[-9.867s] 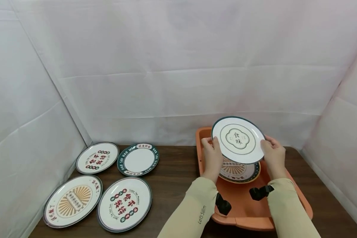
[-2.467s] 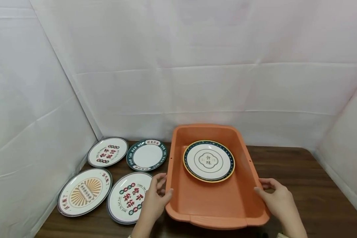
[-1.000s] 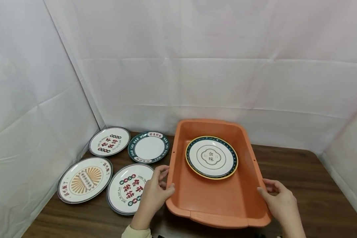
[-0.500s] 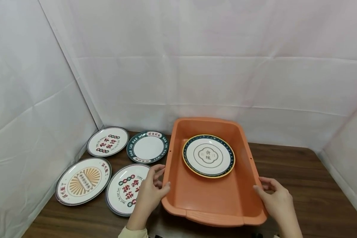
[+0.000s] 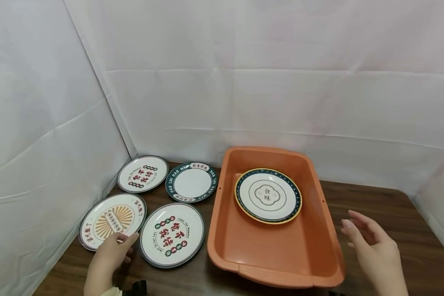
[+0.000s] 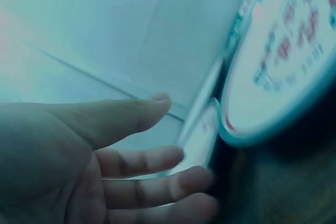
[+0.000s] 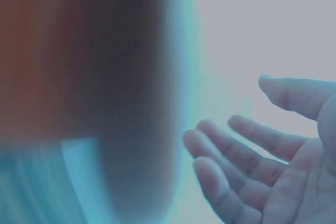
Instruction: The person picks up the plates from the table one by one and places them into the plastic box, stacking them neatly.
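My left hand (image 5: 109,257) hovers at the front edge of the plate with an orange sunburst (image 5: 102,224), holding nothing. In the left wrist view its thumb and fingers (image 6: 149,190) are apart, with a red-lettered plate (image 6: 286,51) beyond them. My right hand (image 5: 379,250) is in the air to the right of the orange plastic tub (image 5: 264,255), fingers loosely bent and nothing in them. Inside the tub, a white plate with a flower-shaped emblem (image 5: 267,195) lies on a yellow-rimmed plate (image 5: 243,208), which is mostly covered.
A red-lettered plate (image 5: 172,235) lies between the left hand and the tub. Behind are another red-lettered plate (image 5: 143,174) and a green-rimmed plate (image 5: 191,182). White cloth walls (image 5: 222,98) enclose the dark wooden table (image 5: 370,201) at the back and sides.
Since the oldest frame, the emblem plate has been laid in the tub and the tub brought left beside the plates. Both hands have just let go of its sides, the left swinging left, the right rightward.
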A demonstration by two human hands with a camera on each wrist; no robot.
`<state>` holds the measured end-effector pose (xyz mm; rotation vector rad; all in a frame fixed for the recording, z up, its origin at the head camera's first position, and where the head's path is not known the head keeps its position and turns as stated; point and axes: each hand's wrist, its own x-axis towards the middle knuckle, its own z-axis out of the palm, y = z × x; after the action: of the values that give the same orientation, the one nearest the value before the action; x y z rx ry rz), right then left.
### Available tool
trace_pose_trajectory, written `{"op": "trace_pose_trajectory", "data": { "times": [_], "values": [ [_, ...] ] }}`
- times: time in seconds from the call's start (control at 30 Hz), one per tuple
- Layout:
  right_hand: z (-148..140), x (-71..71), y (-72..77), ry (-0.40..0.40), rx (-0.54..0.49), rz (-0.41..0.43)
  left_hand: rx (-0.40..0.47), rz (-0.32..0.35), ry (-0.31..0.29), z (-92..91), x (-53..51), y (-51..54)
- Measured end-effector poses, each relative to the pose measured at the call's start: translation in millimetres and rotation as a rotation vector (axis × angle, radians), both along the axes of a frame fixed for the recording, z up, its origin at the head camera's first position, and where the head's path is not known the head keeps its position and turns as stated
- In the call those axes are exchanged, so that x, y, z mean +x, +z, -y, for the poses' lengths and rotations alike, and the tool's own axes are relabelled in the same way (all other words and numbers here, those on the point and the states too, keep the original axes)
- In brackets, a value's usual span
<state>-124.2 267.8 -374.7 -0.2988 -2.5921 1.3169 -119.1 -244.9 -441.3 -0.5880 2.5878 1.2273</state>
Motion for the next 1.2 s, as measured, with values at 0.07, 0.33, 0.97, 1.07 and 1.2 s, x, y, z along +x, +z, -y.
{"op": "trace_pose_trajectory", "data": {
  "times": [0.07,0.33,0.97,1.07,1.2],
  "values": [
    [8,2.5,4.3,0.019,-0.041,-0.061,0.058,0.035,0.004,1.1,-0.2,-7.4],
    [28,8.2,11.7,0.045,-0.343,-0.142,0.112,0.021,0.039,-3.7,-6.3,-22.5],
    [46,35.8,34.1,0.115,-0.057,-0.122,0.213,-0.006,-0.01,-8.9,-9.1,-28.6],
    [46,35.9,33.9,0.117,-0.052,-0.126,0.21,-0.025,0.003,-11.0,-9.1,-30.1],
    [43,32.9,31.3,0.112,-0.054,-0.105,0.208,-0.036,0.03,-13.1,-10.1,-32.7]
  ]
}}
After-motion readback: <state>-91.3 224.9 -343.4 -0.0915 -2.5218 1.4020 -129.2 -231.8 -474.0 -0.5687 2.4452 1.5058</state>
